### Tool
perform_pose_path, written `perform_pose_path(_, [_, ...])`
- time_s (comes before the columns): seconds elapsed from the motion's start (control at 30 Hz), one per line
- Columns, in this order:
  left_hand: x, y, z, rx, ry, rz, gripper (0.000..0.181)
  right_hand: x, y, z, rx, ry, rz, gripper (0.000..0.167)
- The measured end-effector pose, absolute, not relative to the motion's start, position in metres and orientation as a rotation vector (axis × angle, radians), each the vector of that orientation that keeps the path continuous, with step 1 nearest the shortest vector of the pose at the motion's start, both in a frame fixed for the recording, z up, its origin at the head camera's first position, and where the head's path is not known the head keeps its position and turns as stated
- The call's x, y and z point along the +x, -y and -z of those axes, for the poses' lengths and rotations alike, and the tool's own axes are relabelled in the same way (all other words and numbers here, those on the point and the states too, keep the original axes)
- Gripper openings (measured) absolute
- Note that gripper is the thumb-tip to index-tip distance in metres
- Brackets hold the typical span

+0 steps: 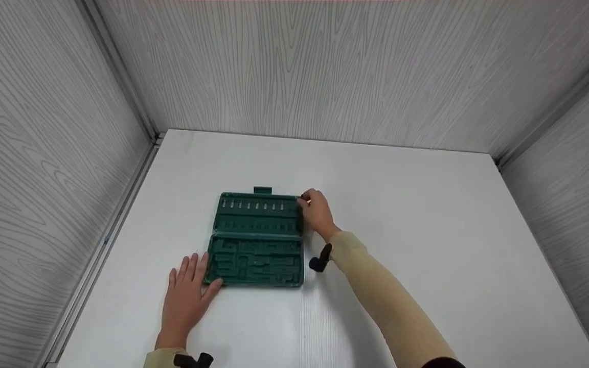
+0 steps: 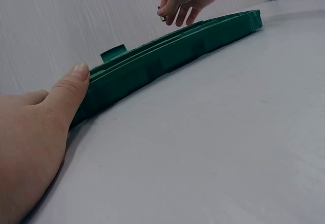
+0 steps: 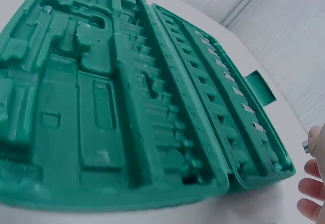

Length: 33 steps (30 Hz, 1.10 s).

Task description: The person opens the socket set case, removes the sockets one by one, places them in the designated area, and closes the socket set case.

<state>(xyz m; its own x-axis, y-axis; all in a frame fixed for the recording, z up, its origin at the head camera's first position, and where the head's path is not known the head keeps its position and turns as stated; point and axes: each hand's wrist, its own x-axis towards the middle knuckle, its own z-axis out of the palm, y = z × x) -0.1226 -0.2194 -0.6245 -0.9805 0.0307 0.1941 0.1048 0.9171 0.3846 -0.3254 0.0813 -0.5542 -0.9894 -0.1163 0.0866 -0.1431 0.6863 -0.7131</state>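
Walls [image 1: 304,66] with a grey wood-grain pattern rise beyond the green case [image 1: 256,236] and to either side of it. White surface [image 1: 402,220] spreads under and around the case, broadest on its right. The case lies opened flat, its hinge line running left to right, one half full of moulded recesses nearer the person, the other half farther off. The left hand [image 1: 186,296] rests at the case's near left corner, fingers straight and slightly parted, thumb touching its rim. The right hand [image 1: 317,209] is at the case's far right corner, thumb and fingertips pinched together, the remaining fingers loosely bent. A latch tab [image 1: 263,190] juts from the middle of the case's far edge. Metal bits [image 1: 257,206] sit in a row inside that edge, the row parallel to the hinge, its right end just left of the right hand, which is much the nearer one. Between those pinched fingertips is a small metal piece [image 3: 305,147], apart from the case; its long axis cannot be told.
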Motion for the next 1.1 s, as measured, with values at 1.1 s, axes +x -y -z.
perform_pose_path(1.1, [-0.121,0.219,0.626,-0.107,2.867,0.603,0.075,-0.298,-0.155,0.570,0.132,3.066,-1.388,0.013])
